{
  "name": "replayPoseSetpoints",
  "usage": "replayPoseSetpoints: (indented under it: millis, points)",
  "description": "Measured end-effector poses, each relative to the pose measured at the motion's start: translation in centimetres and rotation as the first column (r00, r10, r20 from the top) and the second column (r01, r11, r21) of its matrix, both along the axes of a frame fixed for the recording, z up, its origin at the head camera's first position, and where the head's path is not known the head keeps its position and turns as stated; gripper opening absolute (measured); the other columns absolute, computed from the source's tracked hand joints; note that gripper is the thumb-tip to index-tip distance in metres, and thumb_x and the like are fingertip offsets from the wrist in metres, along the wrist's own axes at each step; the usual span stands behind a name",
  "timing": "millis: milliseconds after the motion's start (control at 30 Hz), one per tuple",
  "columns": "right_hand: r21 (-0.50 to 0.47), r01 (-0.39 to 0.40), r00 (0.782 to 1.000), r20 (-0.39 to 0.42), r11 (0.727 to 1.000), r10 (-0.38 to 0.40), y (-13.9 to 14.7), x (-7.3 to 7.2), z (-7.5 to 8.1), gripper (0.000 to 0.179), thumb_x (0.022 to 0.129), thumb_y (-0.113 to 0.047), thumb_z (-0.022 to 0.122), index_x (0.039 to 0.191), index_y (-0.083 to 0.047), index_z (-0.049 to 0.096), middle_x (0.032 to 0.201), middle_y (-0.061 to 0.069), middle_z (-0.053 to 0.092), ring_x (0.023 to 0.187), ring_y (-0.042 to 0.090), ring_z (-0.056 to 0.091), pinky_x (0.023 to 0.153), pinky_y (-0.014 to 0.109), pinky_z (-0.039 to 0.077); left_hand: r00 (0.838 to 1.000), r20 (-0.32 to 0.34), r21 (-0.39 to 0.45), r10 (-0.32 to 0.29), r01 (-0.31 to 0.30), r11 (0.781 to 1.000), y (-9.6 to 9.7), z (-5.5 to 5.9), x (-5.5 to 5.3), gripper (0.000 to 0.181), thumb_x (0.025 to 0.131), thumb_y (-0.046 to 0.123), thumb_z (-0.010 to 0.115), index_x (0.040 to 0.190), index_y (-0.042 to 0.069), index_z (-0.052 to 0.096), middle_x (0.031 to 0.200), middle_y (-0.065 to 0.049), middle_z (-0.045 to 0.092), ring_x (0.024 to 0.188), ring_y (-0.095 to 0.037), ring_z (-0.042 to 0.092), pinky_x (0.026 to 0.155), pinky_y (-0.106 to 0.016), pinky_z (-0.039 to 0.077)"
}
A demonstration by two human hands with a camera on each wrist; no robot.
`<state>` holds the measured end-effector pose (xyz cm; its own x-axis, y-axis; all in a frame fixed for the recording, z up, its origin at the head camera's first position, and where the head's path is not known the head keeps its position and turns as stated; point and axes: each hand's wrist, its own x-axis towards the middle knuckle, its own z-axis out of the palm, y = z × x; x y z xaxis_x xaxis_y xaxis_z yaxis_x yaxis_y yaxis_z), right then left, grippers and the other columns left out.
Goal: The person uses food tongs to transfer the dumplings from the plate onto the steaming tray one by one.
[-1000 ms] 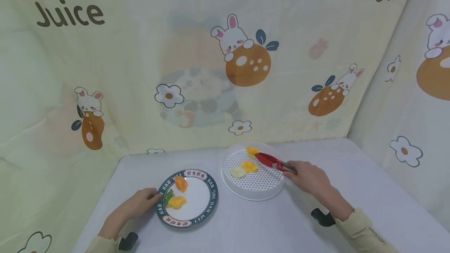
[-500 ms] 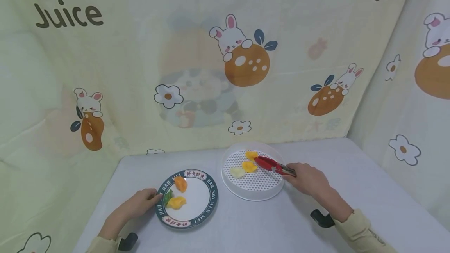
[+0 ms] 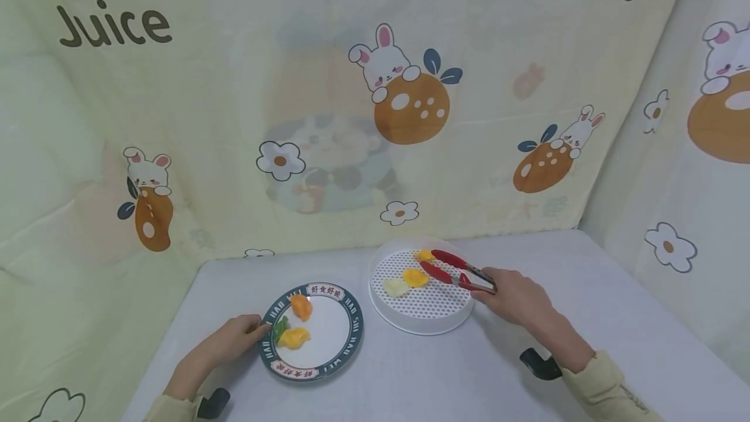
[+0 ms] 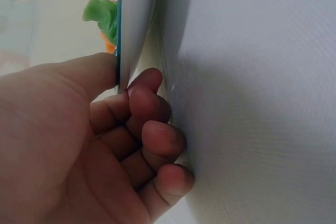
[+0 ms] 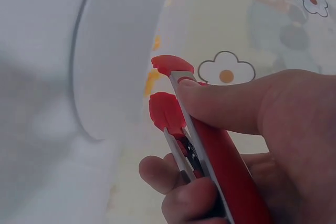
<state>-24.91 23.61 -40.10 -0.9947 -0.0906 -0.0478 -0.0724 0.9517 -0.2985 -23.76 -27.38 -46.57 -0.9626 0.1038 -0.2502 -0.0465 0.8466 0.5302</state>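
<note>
— What has been changed around the far yellow piece on the perforated tray?
— The red tongs, gripped in the right hand, have been spread beside it; seemingly, nothing is caught yet.
— And the left hand?
— The plate is pinched at its rim.

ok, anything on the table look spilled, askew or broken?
Nothing stands out. The plate holds three food pieces, bunched toward the left hand, and the white strainer holds three more pieces. The red tongs are spread open over it. I see no spill or damage.
</note>
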Motion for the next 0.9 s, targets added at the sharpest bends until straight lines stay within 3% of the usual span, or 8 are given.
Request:
replayPoseSetpoints:
  millis: [167,267,500,900]
  points:
    - [-0.025,-0.002,1.0,-0.021,1.0,0.001,-0.3,0.3,1.0,0.073,0.089,-0.042,0.074,0.14,0.005,0.05,0.095,0.014,0.065,0.081,0.024,0.054,0.061,0.033,0.044,1.0,-0.004,-0.005,-0.001,0.001,1.0,0.0,0.1,0.0,0.029,0.103,0.032,0.055,0.085,0.011,0.057,0.074,-0.003,0.053,0.071,-0.016,0.049,0.063,-0.031,0.041]
    - [-0.048,0.001,0.999,-0.035,0.999,-0.003,-0.5,0.5,1.6,0.08,0.086,-0.045,0.076,0.141,0.005,0.047,0.09,0.011,0.062,0.08,0.023,0.053,0.059,0.032,0.045,1.0,-0.008,-0.009,-0.003,0.003,1.0,0.0,0.1,0.0,0.029,0.103,0.032,0.055,0.085,0.011,0.057,0.074,-0.002,0.053,0.071,-0.016,0.049,0.063,-0.031,0.041]
    - [-0.094,0.014,0.997,-0.07,0.995,-0.02,-1.0,0.9,2.6,0.098,0.079,-0.06,0.077,0.143,0.004,0.04,0.101,0.017,0.06,0.083,0.024,0.054,0.058,0.031,0.048,1.0,-0.015,-0.005,-0.009,0.009,1.0,-0.1,0.0,0.0,0.029,0.103,0.032,0.055,0.084,0.011,0.057,0.073,-0.002,0.053,0.07,-0.015,0.049,0.062,-0.03,0.041]
    - [-0.131,0.009,0.998,-0.058,0.991,-0.016,-2.3,1.5,2.6,0.099,0.078,-0.06,0.077,0.145,0.002,0.039,0.106,0.017,0.06,0.087,0.024,0.054,0.06,0.03,0.049,1.0,0.003,-0.014,-0.003,0.003,1.0,-0.2,-0.1,-0.2,0.028,0.103,0.033,0.056,0.085,0.011,0.058,0.074,-0.002,0.054,0.072,-0.015,0.05,0.063,-0.031,0.042]
